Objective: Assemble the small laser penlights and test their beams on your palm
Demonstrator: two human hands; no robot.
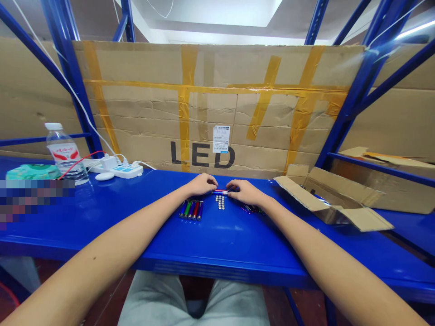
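Note:
A small blue metal tube with a silver end, apparently a mini flashlight [220, 192], lies level between my two hands just above the far part of the blue table. The fingers of my left hand [203, 184] are curled at its left end. At the other end, my right hand [245, 192] pinches it. Directly below are several round silver button cells [220, 202] in two columns. A row of blue, green and red mini flashlights [191, 210] sits below my left hand. More dark tubes [250, 208] are partly hidden beneath my right hand.
An open cardboard box [326, 199] stands at the right. Left are a water bottle [66, 154], a green packet [33, 172] and a white power strip [118, 169] with cables. A large carton [146, 122] marked LED walls off the back, between blue posts.

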